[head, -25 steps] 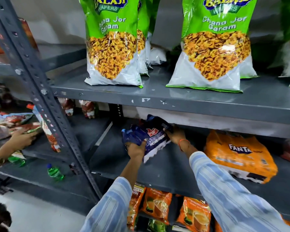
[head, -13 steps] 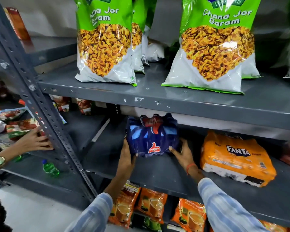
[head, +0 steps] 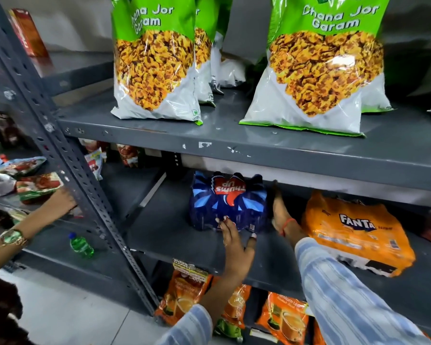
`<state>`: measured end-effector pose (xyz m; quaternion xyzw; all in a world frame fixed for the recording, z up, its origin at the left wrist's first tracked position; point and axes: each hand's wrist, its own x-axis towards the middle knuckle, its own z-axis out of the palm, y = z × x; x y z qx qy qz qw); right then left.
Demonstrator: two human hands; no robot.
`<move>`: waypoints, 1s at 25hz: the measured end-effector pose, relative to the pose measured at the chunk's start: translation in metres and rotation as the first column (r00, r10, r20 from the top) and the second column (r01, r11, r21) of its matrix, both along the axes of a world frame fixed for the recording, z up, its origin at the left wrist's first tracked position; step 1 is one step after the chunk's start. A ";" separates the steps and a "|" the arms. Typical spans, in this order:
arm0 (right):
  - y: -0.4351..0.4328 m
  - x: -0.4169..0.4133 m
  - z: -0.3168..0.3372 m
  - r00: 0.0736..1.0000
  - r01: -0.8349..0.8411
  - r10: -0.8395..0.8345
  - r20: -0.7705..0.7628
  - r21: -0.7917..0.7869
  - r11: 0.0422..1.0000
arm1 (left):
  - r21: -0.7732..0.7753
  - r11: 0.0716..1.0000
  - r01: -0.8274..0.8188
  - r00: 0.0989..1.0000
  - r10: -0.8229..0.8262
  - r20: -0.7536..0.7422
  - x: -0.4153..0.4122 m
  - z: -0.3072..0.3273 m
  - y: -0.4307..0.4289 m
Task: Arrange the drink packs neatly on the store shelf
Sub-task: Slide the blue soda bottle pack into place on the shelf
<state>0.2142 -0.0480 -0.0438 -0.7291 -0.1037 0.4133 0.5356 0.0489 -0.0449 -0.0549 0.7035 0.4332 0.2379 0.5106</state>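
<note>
The drink pack is dark blue with light blue rays and a red logo. The other pack is orange with white letters. The shelf is grey. The sleeves have light blue and white stripes. The snack bags are green, white and yellow.

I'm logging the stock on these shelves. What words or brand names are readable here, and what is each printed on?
"Chana Jor Garam": right green snack bag, top shelf.
"hana Jor Garam", first letter cut off: left green snack bag.
"Thums Up", upside down: blue drink pack, middle shelf.
"FANTA": orange drink pack.
"SUPER MARKET": sticker on an orange tea pouch, bottom shelf.
Smaller print on the packs and the left-hand packets is too blurred to read.
</note>
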 end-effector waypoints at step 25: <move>-0.020 -0.072 -0.025 0.996 -0.064 0.034 0.079 0.417 0.907 | 0.050 0.926 -0.373 0.924 0.367 0.105 -0.033 0.018 0.038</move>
